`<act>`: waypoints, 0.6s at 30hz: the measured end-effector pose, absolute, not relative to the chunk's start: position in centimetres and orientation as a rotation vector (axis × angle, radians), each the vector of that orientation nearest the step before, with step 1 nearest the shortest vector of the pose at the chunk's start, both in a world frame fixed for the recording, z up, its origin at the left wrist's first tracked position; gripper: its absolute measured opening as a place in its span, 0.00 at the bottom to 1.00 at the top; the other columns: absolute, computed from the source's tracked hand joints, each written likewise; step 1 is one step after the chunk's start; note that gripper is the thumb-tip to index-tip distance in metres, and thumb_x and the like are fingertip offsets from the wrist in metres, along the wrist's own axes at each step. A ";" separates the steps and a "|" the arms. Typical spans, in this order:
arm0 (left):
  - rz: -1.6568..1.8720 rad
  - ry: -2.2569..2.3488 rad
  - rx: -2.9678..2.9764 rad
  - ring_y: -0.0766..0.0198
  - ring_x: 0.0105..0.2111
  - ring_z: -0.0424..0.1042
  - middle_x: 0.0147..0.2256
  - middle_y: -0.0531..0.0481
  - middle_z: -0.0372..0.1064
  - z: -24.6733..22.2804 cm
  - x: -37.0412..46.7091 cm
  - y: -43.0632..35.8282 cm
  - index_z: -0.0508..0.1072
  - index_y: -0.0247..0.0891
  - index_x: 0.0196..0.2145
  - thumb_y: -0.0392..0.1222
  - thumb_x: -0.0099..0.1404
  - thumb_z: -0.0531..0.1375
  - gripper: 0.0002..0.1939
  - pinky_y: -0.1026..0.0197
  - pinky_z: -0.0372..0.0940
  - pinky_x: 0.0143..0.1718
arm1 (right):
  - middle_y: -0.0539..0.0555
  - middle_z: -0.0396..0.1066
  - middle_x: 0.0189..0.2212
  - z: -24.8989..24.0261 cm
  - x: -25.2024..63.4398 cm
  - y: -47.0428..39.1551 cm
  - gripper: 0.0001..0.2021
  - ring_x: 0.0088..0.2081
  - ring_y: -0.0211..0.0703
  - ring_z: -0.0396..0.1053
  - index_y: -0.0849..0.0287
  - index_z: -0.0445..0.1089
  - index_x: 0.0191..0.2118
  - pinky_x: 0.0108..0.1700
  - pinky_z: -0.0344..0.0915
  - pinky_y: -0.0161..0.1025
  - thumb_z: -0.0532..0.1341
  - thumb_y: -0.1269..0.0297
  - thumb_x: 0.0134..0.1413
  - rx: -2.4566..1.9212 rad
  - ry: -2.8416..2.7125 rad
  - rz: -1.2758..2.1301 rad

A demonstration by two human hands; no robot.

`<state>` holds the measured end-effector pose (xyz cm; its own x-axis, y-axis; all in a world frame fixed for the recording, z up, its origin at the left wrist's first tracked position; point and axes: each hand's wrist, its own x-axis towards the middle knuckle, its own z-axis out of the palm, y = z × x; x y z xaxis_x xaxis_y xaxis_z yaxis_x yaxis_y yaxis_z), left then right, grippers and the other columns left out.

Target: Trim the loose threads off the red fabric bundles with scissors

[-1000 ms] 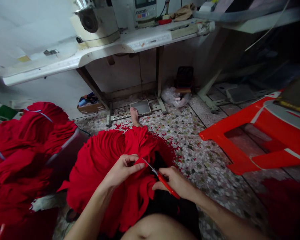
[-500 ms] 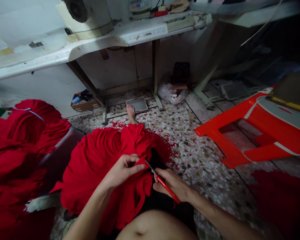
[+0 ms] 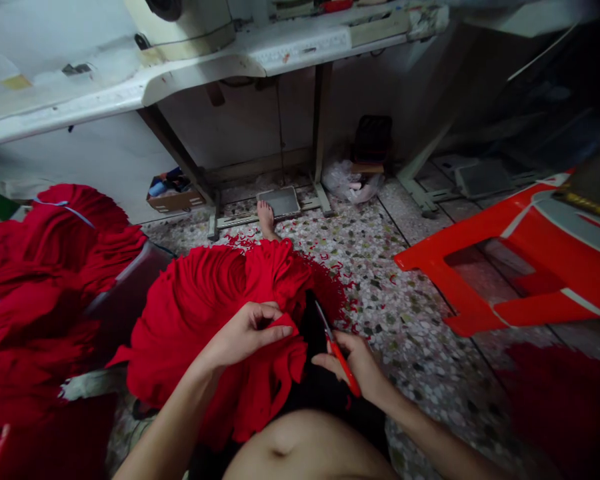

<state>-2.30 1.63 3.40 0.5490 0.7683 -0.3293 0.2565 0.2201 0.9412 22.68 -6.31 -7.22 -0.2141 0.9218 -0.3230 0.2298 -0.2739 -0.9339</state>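
A big heap of red fabric pieces (image 3: pixel 195 293) lies across my lap, layered in folds. My left hand (image 3: pixel 253 333) is closed on the edge of one red piece, pinched between thumb and fingers. Red-handled scissors (image 3: pixel 341 363) sit in my right hand (image 3: pixel 357 363), their blades pointing up and away from me. The blade tips are apart from the fabric, over the dark cloth on my leg. Whether the blades are parted cannot be made out.
Tied red fabric bundles (image 3: pixel 75 227) fill a container at left. A white sewing table (image 3: pixel 205 73) stands ahead, with a foot pedal (image 3: pixel 283 201) beneath it. At right is an orange stool (image 3: pixel 480 260). Red scraps (image 3: pixel 330 287) litter the speckled floor (image 3: pixel 405 347).
The scissors have moved right, away from the fabric edge, and their blades point more upward. My left hand keeps its pinch on the fabric. The view has tilted slightly down.
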 end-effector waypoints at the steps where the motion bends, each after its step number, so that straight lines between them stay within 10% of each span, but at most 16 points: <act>1: 0.414 0.964 1.349 0.66 0.29 0.64 0.29 0.50 0.69 3.7 -2.7 1.5 0.82 0.34 0.33 0.52 0.67 0.67 0.16 0.64 0.59 0.31 | 0.44 0.62 0.17 -7.6 22.9 -6.5 0.24 0.20 0.37 0.58 0.56 0.64 0.25 0.22 0.53 0.33 0.74 0.45 0.51 -1.478 -1.351 1.557; 8: -0.083 0.687 1.246 0.61 0.29 0.74 0.32 0.44 0.78 5.9 -6.1 0.2 0.84 0.36 0.43 0.51 0.64 0.70 0.17 0.61 0.67 0.33 | 0.44 0.63 0.15 -9.6 23.4 -5.5 0.23 0.17 0.38 0.60 0.55 0.64 0.27 0.20 0.54 0.34 0.72 0.43 0.53 -1.497 -1.307 1.557; 18: 0.641 1.541 1.634 0.55 0.38 0.75 0.39 0.43 0.79 1.8 -6.0 4.1 0.80 0.36 0.45 0.47 0.67 0.64 0.13 0.59 0.66 0.40 | 0.53 0.80 0.30 -5.7 17.6 0.7 0.16 0.30 0.45 0.75 0.58 0.76 0.34 0.34 0.70 0.38 0.76 0.52 0.51 -1.264 -1.274 1.345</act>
